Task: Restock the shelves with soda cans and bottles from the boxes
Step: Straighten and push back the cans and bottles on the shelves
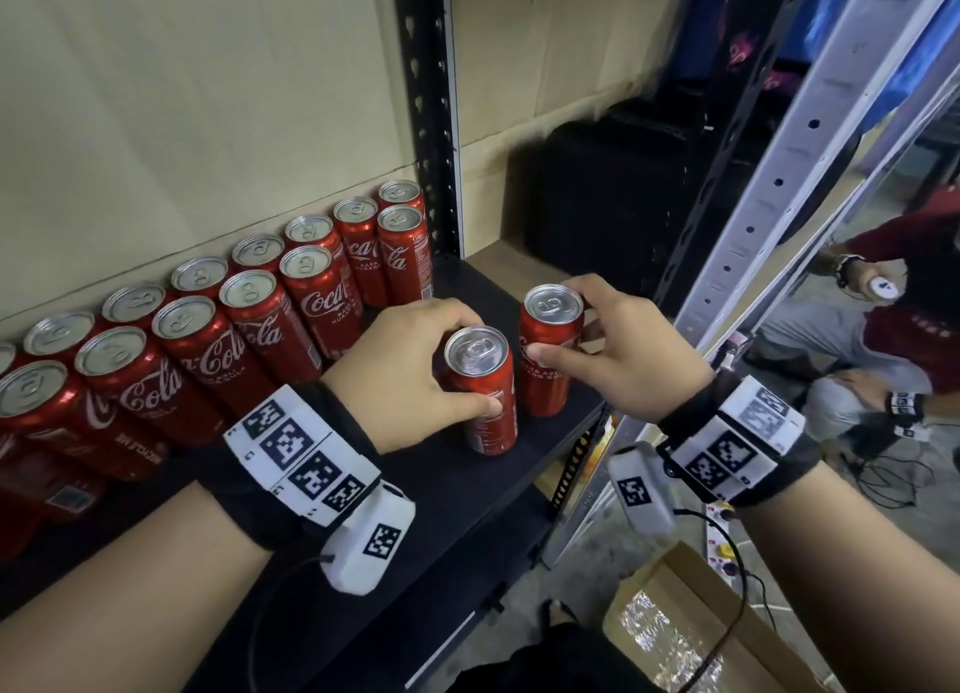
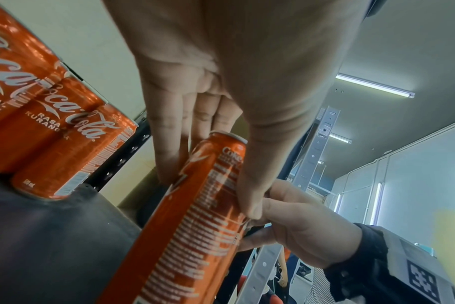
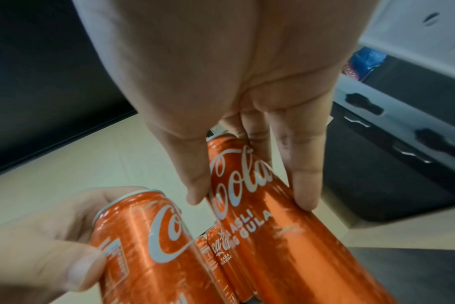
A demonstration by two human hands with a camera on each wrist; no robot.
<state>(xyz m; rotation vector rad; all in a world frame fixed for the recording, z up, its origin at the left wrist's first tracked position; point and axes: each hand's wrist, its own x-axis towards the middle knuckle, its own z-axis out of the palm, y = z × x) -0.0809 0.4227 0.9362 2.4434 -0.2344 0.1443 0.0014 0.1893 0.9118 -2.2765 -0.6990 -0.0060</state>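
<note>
Two red Coca-Cola cans stand upright near the right front corner of the black shelf point(image 1: 467, 490). My left hand point(image 1: 415, 349) grips the nearer can point(image 1: 480, 380) from above, thumb on its front and fingers behind; the left wrist view shows that can point(image 2: 195, 216) between thumb and fingers. My right hand point(image 1: 613, 344) grips the farther can point(image 1: 548, 349) near its top. In the right wrist view my thumb and fingers clasp that can point(image 3: 260, 205), with the left-hand can point(image 3: 148, 246) beside it. Two rows of red cans point(image 1: 249, 318) line the shelf's back, left of both hands.
A black perforated upright point(image 1: 431, 105) stands behind the rows. A black case point(image 1: 602, 209) sits on the neighbouring shelf. A grey metal post point(image 1: 769, 183) rises at right. An open cardboard box point(image 1: 670, 625) lies on the floor below. Another person point(image 1: 904, 297) crouches at far right.
</note>
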